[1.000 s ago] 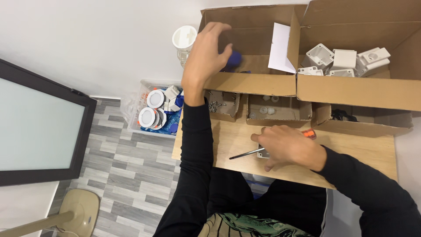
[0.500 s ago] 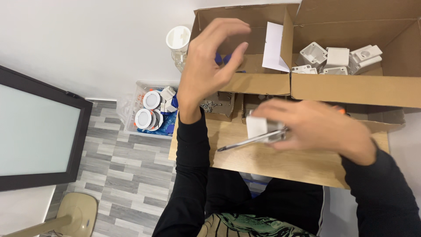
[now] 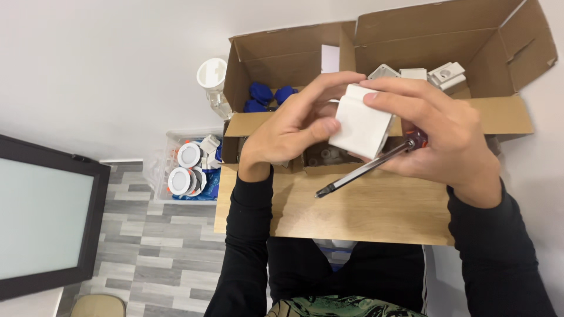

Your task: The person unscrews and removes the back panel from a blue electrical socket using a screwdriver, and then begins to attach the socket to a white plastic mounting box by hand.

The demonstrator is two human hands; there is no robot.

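On the far left a dark screen (image 3: 41, 223) leans by the wall, and a clear bin of round white fittings (image 3: 185, 167) stands on the floor. Above the wooden surface (image 3: 364, 214), the left hand (image 3: 294, 132) pinches one edge of a white plastic box (image 3: 361, 126), probably to steady it. Its other side is gripped by the right hand (image 3: 446, 138), which also clamps a screwdriver (image 3: 367, 167) under its fingers. Behind, open cardboard boxes (image 3: 446, 47) with blue and white parts crowd the back edge.
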